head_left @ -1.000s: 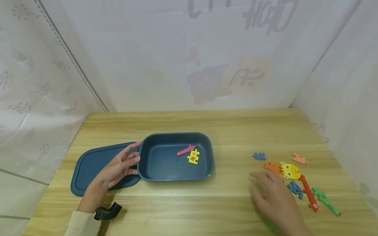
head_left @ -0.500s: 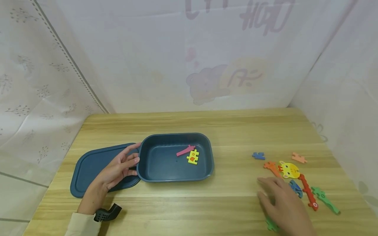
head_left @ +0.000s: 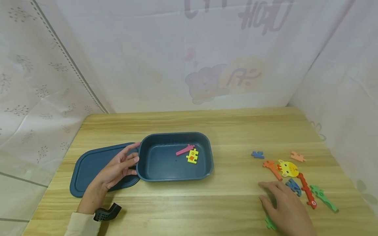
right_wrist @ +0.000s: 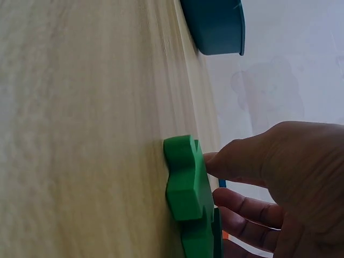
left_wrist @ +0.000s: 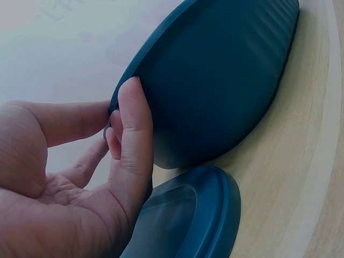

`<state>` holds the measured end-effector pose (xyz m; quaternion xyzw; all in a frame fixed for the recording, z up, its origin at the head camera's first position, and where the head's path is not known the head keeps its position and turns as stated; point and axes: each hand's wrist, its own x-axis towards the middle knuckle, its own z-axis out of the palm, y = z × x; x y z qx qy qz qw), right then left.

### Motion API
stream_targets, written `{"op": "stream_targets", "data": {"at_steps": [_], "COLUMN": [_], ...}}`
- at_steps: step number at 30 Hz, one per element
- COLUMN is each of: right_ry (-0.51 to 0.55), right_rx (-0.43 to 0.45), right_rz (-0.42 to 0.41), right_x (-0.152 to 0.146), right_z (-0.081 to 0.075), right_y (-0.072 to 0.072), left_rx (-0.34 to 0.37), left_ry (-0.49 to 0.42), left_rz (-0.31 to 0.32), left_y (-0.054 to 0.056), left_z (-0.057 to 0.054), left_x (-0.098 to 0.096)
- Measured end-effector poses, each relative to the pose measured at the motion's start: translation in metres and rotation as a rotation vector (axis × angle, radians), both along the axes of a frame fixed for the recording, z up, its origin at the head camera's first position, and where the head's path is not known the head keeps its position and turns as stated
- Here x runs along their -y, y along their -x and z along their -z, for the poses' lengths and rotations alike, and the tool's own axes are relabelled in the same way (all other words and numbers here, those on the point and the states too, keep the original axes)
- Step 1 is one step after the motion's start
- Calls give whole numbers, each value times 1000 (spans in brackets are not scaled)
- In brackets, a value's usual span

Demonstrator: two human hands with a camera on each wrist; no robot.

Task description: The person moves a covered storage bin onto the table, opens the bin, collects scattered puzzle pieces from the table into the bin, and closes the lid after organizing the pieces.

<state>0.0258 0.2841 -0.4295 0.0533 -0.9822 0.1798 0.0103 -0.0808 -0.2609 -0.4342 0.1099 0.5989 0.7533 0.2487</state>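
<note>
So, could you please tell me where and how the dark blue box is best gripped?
Probably by the rim of its short ends, one hand from each side: the box stands open and upright, its rim raised above the table, the left hand grips one end and nothing stands against the other.

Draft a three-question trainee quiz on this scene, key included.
1. True or false: in the head view, the left hand touches the left end of the dark-blue, round-cornered, plastic-looking box.
2. How many jigsaw-edged pieces lie inside the box?
3. In the head view, which colour of piece sticks out partly hidden from beneath the right hand?
A) peach
B) green
C) red

Key:
1. True.
2. Two: a slim pink jigsaw-edged piece and a squarish yellow piece with an orange print.
3. B: a chunky green piece with knobbed edges.
</note>
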Motion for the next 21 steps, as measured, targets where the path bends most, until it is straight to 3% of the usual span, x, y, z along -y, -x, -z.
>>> {"op": "stream_targets", "data": {"at_steps": [5, 13, 21], "right_ry": [-6, -9, 5], "right_rx": [14, 108, 48], "right_rz": [11, 36, 28], "right_x": [-2, -4, -4], "right_z": [-1, -2, 4], "right_y": [-1, -7, -17], "left_rx": [5, 3, 3], "left_ry": [-11, -8, 3], "left_rz": [-1, -3, 0], "left_y": [0, -1, 0], "left_z": [0, 0, 0], "left_x": [0, 0, 0]}}
